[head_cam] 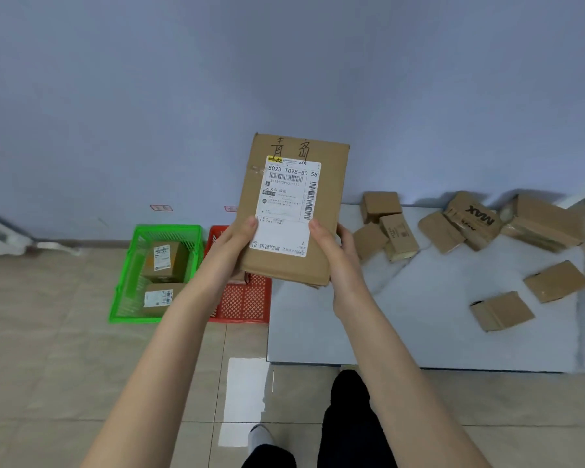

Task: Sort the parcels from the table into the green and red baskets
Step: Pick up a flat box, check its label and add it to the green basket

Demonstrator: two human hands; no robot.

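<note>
A plain pale blue-grey wall meets a floor of large beige tiles along a dark skirting strip. Two small red-edged labels sit low on the wall. At right stands a low table under a white cover. A white rectangular patch lies on the tiles.

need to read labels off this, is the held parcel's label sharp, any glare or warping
Head view: label on the held parcel is sharp in large print, fine print blurs; a bright patch glares on the floor; wide-angle distortion skews the table.
</note>
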